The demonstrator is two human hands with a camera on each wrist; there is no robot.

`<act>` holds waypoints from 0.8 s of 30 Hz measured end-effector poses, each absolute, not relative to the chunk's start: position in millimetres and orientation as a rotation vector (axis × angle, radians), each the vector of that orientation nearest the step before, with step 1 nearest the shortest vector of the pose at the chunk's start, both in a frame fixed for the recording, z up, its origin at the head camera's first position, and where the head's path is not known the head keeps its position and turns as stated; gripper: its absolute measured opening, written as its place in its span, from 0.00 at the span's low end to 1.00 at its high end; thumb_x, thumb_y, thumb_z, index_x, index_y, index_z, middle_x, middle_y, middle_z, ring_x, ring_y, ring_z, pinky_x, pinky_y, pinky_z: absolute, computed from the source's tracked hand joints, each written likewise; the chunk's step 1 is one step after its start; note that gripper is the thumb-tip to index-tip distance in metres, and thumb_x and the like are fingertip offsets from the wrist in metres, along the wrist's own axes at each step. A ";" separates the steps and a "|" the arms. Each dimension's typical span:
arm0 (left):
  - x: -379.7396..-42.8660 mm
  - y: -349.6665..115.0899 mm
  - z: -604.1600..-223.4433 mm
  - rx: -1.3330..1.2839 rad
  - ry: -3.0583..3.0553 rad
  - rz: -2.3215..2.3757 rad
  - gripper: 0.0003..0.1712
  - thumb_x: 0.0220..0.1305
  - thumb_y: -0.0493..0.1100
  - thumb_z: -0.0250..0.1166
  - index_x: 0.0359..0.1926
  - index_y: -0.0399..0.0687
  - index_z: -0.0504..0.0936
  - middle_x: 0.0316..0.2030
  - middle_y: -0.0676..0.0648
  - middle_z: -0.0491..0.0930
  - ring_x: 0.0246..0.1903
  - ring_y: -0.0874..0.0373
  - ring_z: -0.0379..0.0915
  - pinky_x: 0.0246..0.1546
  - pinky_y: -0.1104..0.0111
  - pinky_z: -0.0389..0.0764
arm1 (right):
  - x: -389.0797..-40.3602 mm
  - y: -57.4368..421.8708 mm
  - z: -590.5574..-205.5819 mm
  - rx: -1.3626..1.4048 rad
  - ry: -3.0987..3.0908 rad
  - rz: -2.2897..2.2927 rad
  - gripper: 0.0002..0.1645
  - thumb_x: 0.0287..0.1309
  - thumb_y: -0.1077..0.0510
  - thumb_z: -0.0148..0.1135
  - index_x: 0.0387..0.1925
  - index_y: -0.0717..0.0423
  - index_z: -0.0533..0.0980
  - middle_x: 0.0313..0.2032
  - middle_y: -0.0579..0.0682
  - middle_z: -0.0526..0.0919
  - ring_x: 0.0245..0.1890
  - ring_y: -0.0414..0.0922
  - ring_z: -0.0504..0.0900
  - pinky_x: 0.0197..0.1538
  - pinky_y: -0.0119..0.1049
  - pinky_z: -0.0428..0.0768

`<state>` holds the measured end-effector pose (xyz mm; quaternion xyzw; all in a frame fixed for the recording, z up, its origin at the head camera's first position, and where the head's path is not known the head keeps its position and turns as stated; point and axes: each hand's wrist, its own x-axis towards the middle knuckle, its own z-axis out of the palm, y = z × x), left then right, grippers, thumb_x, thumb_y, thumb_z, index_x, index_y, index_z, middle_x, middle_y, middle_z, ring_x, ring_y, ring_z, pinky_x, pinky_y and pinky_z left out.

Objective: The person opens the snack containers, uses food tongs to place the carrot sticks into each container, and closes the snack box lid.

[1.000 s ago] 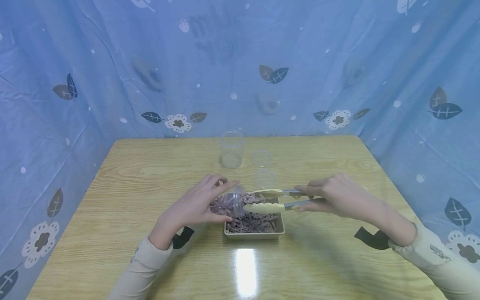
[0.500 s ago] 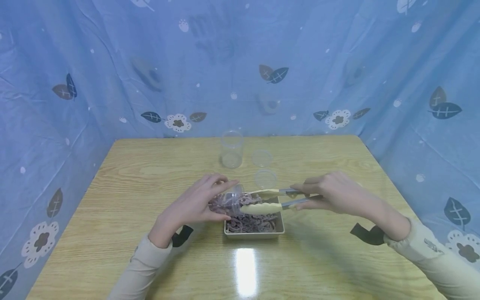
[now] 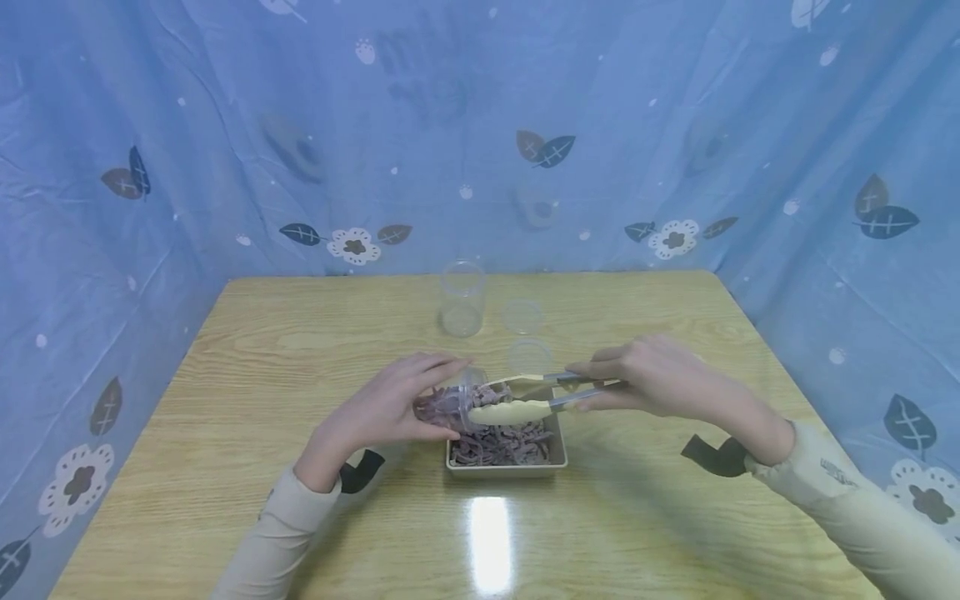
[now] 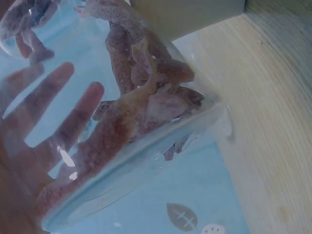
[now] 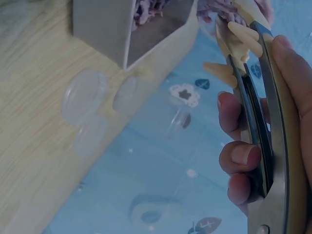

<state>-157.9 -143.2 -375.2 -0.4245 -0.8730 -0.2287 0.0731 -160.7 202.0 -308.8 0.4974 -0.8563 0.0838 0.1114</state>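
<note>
My left hand (image 3: 375, 408) grips a clear plastic cup (image 4: 131, 170) lying on its side over the left part of a beige tray (image 3: 507, 472). Purplish-brown strips (image 4: 168, 100) fill part of the cup, whose mouth faces right. In my right hand (image 3: 667, 379) is a pair of tongs (image 3: 517, 412) with cream scalloped tips and metal arms. Its tips reach the cup's mouth, with a bunch of strips (image 3: 491, 396) between them. More strips (image 3: 502, 446) lie in the tray below. The right wrist view shows my fingers curled round the tong handles.
Behind the tray stands a second clear cup (image 3: 461, 304), upright. Two clear round lids (image 3: 521, 317) lie flat on the wooden table (image 3: 322, 333) to its right. A blue patterned curtain (image 3: 465, 125) closes off the back and sides.
My right hand has moved left with the tongs, bringing their tips and the strips further into the cup's mouth. My left hand and the cup have barely shifted.
</note>
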 end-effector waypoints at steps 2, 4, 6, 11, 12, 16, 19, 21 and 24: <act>-156.5 -140.8 -374.5 -1.270 -2.634 -0.710 0.52 0.45 0.65 0.68 0.69 0.56 0.58 0.63 0.49 0.66 0.61 0.53 0.63 0.63 0.55 0.65 | -162.5 196.7 -310.3 1.467 -2.523 0.254 0.24 0.51 0.40 0.63 0.47 0.46 0.81 0.28 0.36 0.82 0.13 0.23 0.57 0.15 0.18 0.53; -155.4 -136.6 -373.8 -1.285 -2.621 -0.722 0.52 0.45 0.66 0.68 0.69 0.55 0.58 0.63 0.50 0.67 0.60 0.54 0.64 0.62 0.57 0.66 | -164.3 190.1 -311.9 1.488 -2.508 0.249 0.24 0.51 0.40 0.63 0.47 0.48 0.81 0.28 0.38 0.83 0.12 0.24 0.59 0.14 0.18 0.55; -153.8 -131.4 -372.9 -1.308 -2.600 -0.720 0.52 0.45 0.66 0.68 0.69 0.56 0.58 0.62 0.50 0.67 0.60 0.55 0.65 0.62 0.58 0.67 | -165.9 183.0 -313.6 1.508 -2.491 0.238 0.25 0.51 0.40 0.62 0.46 0.49 0.81 0.27 0.40 0.84 0.11 0.25 0.59 0.14 0.18 0.56; -152.6 -127.6 -373.2 -1.314 -2.567 -0.691 0.52 0.45 0.65 0.68 0.69 0.55 0.58 0.62 0.51 0.68 0.58 0.55 0.66 0.60 0.58 0.69 | -168.4 169.0 -315.1 1.530 -2.457 0.223 0.25 0.50 0.39 0.63 0.45 0.50 0.82 0.26 0.41 0.83 0.10 0.25 0.54 0.13 0.17 0.53; -152.5 -128.3 -373.5 -1.302 -2.579 -0.694 0.52 0.45 0.66 0.68 0.69 0.56 0.57 0.61 0.51 0.68 0.58 0.56 0.66 0.60 0.59 0.69 | -168.6 167.1 -314.9 1.529 -2.453 0.229 0.25 0.49 0.40 0.63 0.44 0.50 0.82 0.26 0.41 0.84 0.10 0.25 0.54 0.13 0.17 0.52; -153.2 -131.5 -373.8 -1.258 -2.620 -0.712 0.52 0.45 0.67 0.67 0.70 0.59 0.56 0.62 0.53 0.67 0.58 0.57 0.66 0.60 0.60 0.70 | -168.9 163.2 -313.5 1.507 -2.416 0.232 0.26 0.45 0.39 0.67 0.43 0.50 0.83 0.28 0.42 0.85 0.10 0.24 0.55 0.13 0.16 0.51; -154.2 -133.4 -373.4 -1.240 -2.638 -0.743 0.52 0.45 0.67 0.67 0.70 0.61 0.56 0.63 0.54 0.66 0.59 0.58 0.65 0.60 0.60 0.69 | -168.3 163.9 -310.9 1.486 -2.406 0.227 0.27 0.44 0.38 0.67 0.42 0.51 0.83 0.30 0.43 0.86 0.09 0.25 0.58 0.13 0.16 0.53; -154.5 -135.2 -372.8 -1.224 -2.654 -0.769 0.52 0.45 0.66 0.67 0.70 0.63 0.55 0.63 0.55 0.65 0.59 0.58 0.64 0.60 0.60 0.69 | -167.2 166.0 -308.6 1.471 -2.417 0.231 0.28 0.43 0.37 0.67 0.42 0.52 0.83 0.31 0.44 0.86 0.10 0.26 0.62 0.13 0.16 0.54; -155.6 -138.7 -371.7 -1.206 -2.670 -0.803 0.52 0.45 0.65 0.68 0.70 0.65 0.55 0.63 0.54 0.65 0.60 0.57 0.64 0.60 0.59 0.69 | -165.6 170.8 -305.6 1.447 -2.427 0.240 0.30 0.43 0.37 0.67 0.43 0.53 0.82 0.31 0.45 0.86 0.10 0.28 0.68 0.13 0.17 0.57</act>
